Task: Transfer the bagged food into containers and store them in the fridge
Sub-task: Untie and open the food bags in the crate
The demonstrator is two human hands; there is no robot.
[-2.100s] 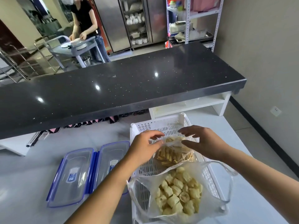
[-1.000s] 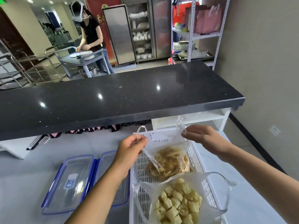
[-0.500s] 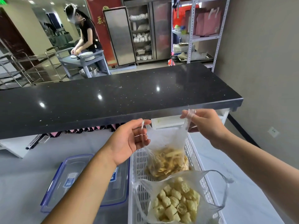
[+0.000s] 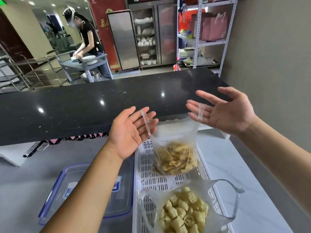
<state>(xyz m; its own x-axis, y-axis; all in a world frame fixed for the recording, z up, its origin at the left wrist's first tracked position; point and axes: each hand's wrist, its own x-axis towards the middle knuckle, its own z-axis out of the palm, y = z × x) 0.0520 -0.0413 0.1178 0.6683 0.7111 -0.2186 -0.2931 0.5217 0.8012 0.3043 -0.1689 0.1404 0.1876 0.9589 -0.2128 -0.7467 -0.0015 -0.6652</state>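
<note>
A clear bag of yellow fried strips (image 4: 175, 157) hangs above the far end of the white slotted basket (image 4: 151, 179). Its two thin handles are draped over my fingers. My left hand (image 4: 131, 133) is palm up with straight fingers, one handle lying across them. My right hand (image 4: 225, 111) is also spread flat, the other handle across its fingers. A second clear bag of tofu puffs (image 4: 183, 214) sits open at the near end of the basket. Two clear containers with blue-rimmed lids (image 4: 70, 185) lie left of the basket, partly hidden by my left forearm.
A long black counter (image 4: 84, 111) runs across just behind my hands. Beyond it a person (image 4: 87, 39) works at a grey cart with plates. Steel fridge cabinets (image 4: 122, 39) and a white shelf rack (image 4: 202, 39) stand at the back. A beige wall closes the right side.
Both hands lifted the bag of fried strips out of the basket by its handles. Since then my fingers have uncurled, and the handles now lie over flat hands.
</note>
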